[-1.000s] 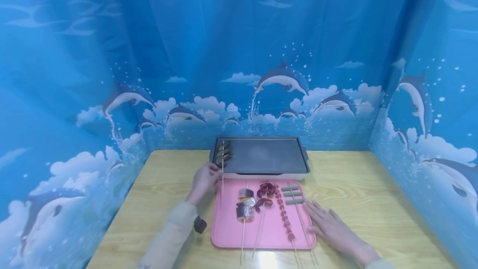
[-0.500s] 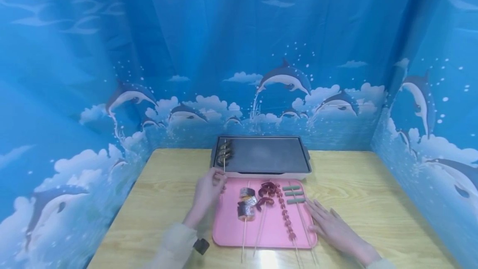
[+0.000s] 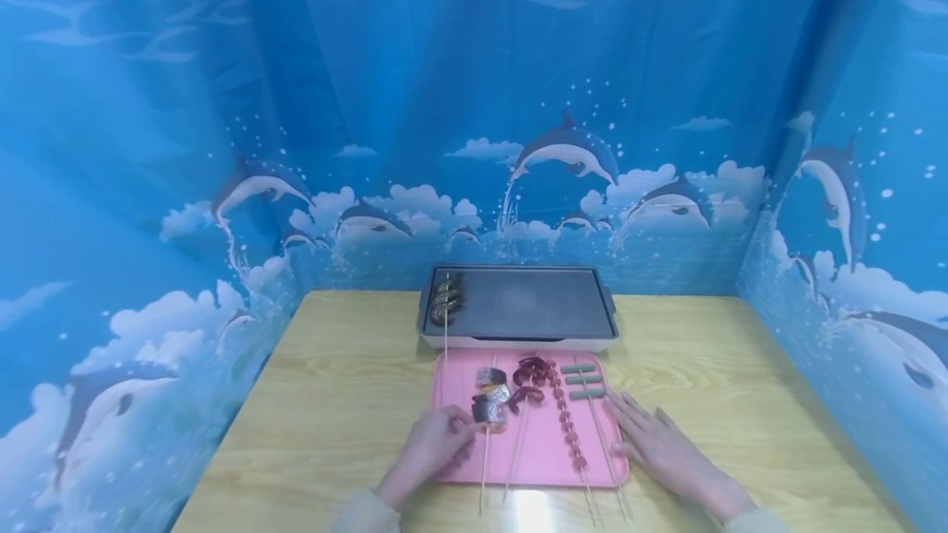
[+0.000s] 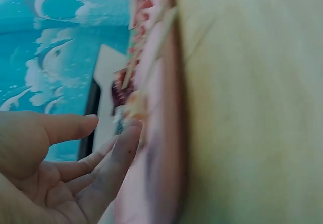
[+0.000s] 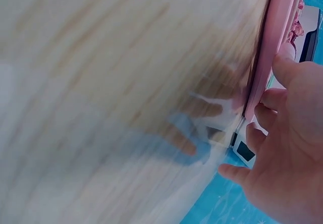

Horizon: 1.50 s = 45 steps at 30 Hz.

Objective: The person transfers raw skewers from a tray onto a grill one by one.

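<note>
My left hand (image 3: 433, 444) hovers over the left part of a pink tray (image 3: 462, 377), close to a skewer of silvery, dark-skinned fish pieces (image 3: 489, 411). In the left wrist view a gap shows between its thumb and fingers (image 4: 128, 141), and nothing appears gripped. A skewer of dark curled shrimp-like pieces (image 3: 447, 303) lies on the left end of the black griddle (image 3: 533, 303), its stick reaching over the near edge. My right hand (image 3: 662, 452) rests with extended fingers at the tray's right edge, touching it or nearly so.
Right of the fish, the tray carries a skewer of dark-red curled pieces (image 3: 529, 373), one of small red pieces (image 3: 569, 434) and one of green sticks (image 3: 583, 381). Several stick ends overhang its front edge. A blue dolphin-print curtain (image 3: 518, 105) encloses the wooden table (image 3: 348, 368).
My left hand has let go of the shrimp-like skewer's stick on the griddle and drawn back toward me, to beside the fish skewer. The right hand has stayed put.
</note>
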Each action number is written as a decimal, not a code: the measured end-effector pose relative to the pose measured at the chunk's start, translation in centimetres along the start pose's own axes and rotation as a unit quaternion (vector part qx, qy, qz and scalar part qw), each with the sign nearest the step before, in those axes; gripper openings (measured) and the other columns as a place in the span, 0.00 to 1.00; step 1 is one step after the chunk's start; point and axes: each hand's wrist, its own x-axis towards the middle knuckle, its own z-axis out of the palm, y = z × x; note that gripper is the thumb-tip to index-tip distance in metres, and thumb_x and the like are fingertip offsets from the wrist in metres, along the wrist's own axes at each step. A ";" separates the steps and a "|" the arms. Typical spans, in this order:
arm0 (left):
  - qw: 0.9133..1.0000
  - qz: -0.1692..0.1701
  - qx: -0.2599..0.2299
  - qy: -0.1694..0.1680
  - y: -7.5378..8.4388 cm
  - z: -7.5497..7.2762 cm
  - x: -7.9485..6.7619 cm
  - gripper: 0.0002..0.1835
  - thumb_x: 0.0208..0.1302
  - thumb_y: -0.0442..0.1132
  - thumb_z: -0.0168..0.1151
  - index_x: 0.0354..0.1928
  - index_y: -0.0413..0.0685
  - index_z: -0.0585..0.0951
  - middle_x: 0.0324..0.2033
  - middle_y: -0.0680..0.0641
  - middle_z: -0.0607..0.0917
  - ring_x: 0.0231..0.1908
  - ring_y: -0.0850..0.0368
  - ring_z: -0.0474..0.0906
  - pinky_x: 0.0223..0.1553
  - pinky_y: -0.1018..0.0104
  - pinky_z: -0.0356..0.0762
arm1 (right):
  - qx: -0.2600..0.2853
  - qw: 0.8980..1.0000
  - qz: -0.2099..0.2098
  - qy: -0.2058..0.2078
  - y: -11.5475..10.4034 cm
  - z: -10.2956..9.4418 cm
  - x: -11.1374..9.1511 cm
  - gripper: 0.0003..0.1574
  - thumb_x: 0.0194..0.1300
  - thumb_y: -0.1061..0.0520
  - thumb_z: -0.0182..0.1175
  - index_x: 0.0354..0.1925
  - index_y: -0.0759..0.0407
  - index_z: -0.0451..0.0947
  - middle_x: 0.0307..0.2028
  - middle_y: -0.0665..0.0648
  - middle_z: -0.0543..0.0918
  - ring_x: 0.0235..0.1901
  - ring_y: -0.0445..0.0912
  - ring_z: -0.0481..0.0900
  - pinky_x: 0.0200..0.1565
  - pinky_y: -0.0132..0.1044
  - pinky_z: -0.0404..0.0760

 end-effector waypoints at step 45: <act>0.992 0.072 -0.099 -0.002 3.3 -1.2 -2.4 0.12 0.58 0.25 0.68 0.44 0.28 0.80 0.34 0.41 0.86 0.30 0.54 0.85 0.30 0.72 0.85 | 0.001 1.000 0.003 -0.002 0.0 0.0 0.0 0.41 0.74 0.42 0.57 0.75 0.60 0.62 0.75 0.61 0.63 0.72 0.65 0.60 0.68 0.73 0.57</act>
